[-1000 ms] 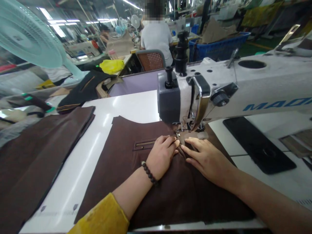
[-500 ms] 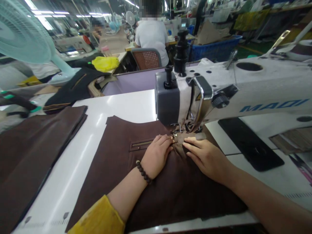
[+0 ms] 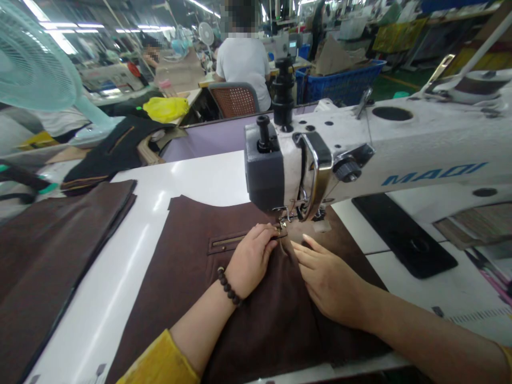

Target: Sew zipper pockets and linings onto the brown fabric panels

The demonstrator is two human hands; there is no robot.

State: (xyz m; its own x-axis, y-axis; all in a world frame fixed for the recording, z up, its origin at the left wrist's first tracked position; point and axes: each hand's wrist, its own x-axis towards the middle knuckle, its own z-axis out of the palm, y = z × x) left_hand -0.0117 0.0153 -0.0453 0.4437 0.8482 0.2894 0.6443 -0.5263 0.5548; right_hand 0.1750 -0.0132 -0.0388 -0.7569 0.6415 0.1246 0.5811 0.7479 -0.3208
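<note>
Nr sewing m/c (image 3: 400, 146), L hand (image 3: 250, 260) on brown fabric (image 3: 176, 298) by zip (image 3: 228, 243), fingers bent, grip unclear; R hand (image 3: 332, 282) w/ fingers straight, loose

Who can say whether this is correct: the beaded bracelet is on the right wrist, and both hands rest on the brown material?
The side is wrong: the head view shows the beaded bracelet on the left wrist. The left hand and right hand do rest on the brown material.
</note>
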